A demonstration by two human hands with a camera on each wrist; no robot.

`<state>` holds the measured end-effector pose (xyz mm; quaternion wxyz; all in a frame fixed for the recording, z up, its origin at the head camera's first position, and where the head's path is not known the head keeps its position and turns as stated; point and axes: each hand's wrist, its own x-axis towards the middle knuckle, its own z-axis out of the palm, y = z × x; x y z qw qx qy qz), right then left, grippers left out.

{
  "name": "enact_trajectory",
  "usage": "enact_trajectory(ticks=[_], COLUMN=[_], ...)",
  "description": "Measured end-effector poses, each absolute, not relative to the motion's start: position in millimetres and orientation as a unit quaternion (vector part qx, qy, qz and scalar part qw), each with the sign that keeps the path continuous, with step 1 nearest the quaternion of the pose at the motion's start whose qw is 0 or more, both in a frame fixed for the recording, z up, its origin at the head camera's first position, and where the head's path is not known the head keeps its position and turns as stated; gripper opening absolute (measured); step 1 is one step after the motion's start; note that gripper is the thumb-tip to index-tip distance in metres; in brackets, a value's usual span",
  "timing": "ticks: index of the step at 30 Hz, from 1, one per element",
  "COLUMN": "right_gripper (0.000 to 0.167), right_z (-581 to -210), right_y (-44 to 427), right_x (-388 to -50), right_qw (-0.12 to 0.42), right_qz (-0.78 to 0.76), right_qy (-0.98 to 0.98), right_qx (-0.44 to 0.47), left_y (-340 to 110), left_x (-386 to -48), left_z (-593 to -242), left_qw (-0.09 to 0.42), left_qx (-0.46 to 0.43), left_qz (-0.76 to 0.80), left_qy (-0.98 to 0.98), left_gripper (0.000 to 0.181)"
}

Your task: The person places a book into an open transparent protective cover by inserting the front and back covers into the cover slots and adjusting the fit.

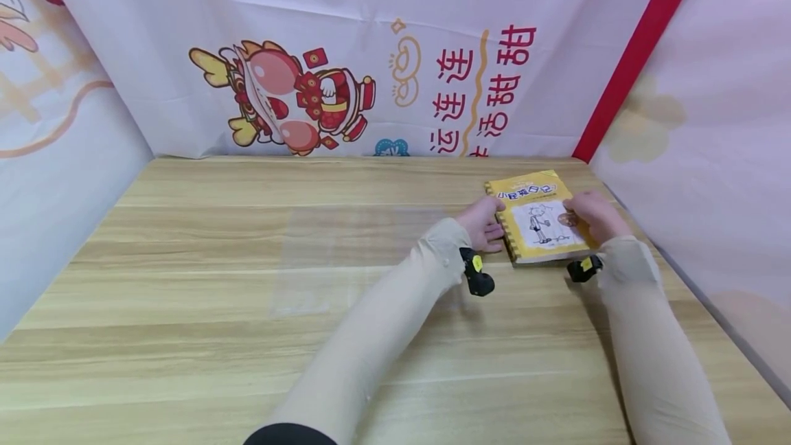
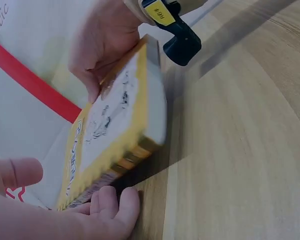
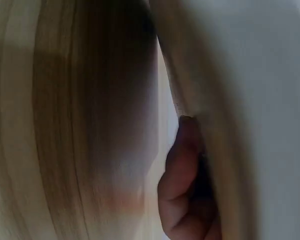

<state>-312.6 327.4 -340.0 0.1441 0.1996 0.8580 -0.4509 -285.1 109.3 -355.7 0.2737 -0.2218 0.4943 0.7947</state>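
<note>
Yellow book (image 1: pixel 539 225), its cover printed with a line drawing of a figure on a white panel and a row of Chinese characters above it, is at the far right part of the desk (image 1: pixel 185 362), near the corner. From the side, by the left wrist, I can see it tilted, with a dark shadow beneath; whether any edge of it rests on the wood I can't tell. The person's right hand (image 1: pixel 597 215) has its grip clamped on the right side of the book, thumb over the cover and fingers tucked underneath. The left hand (image 1: pixel 483 224) is at the opposite, striped edge: its grip is apart, the thumb standing away from the fingers, which reach just under that edge. Both arms stretch forward in pale sleeves (image 1: pixel 383 321), and a small black device with a yellow label (image 1: pixel 476 273) sits at each wrist. Left of the book, a clear sheet (image 1: pixel 303 273) lies flat on the desk, so see-through that the grain shows. Behind hangs a white cloth (image 1: pixel 346 12) with a red-and-gold cartoon figure (image 1: pixel 290 98) turned on its side and red lettering (image 1: pixel 451 101).
</note>
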Motion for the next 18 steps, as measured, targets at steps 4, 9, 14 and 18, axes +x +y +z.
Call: enact_trajectory(ticks=[4, 9, 14, 18], right_gripper=[0.052, 0.05, 0.051, 0.048], right_z=[-339, -339, -339, -341], right_y=[325, 318, 318, 320], right_x=[-314, -315, -315, -315], right_qw=[0.143, 0.148, 0.149, 0.157], right_qz=[-0.47, -0.483, -0.485, -0.497], right_qy=[0.844, 0.838, 0.835, 0.829], right_qx=[0.214, 0.207, 0.212, 0.203], left_y=[120, 116, 117, 123], left_x=[-302, -288, -272, -272], left_z=[-374, -359, -344, -344], left_qw=[0.275, 0.248, 0.207, 0.181], left_qx=[-0.201, -0.194, -0.218, -0.235], left_qz=[0.773, 0.759, 0.748, 0.739], left_qy=[0.535, 0.57, 0.591, 0.605], left_gripper=[0.032, 0.018, 0.02, 0.026])
